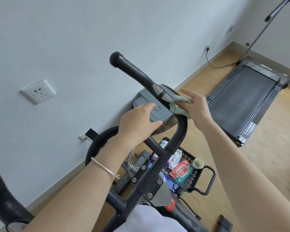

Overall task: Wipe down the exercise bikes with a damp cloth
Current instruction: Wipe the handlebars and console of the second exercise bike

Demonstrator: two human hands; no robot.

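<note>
Item 1, right hand: fingers curled round a crumpled pale green cloth, pressing it against the bend of the black padded handlebar of the exercise bike, just beside the chrome pulse sensor.

Item 2, left hand: lies open and flat on the dark glossy console, thumb along its near edge, holding nothing.

Risks, as I judge them: moisture from the cloth could creep into the sensor seam or the console. A slip off the curved bar could drop the cloth onto the tray below and tip the cup.

Item 3, black perforated metal tray with loop handle, on the floor: holds a red wet-wipe pack, a white pouch, a pale paper cup (contents unclear to me) and bottles, partly hidden.

Item 4, grey plastic lidded box by the wall: closed, contents unseen.
</note>
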